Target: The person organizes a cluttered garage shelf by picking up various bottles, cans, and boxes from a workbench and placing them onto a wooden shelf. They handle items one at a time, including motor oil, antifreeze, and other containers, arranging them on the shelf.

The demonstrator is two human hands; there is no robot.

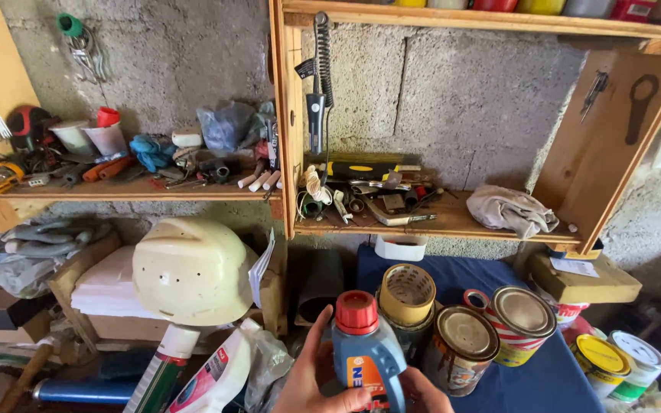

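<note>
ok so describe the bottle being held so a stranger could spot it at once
Start at the blue-covered table crowded with metal tins. At its left edge, bottom centre of the view, both hands, left hand and right hand, grip a blue plastic bottle. Unlike the tins, it has a red screw cap and orange label.

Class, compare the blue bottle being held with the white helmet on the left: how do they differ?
The blue bottle is tall, narrow and red-capped; the white helmet is broad, domed and pale. The bottle is gripped upright by the left hand and right hand; the helmet rests untouched on stacked boards. Both look plastic.
</note>
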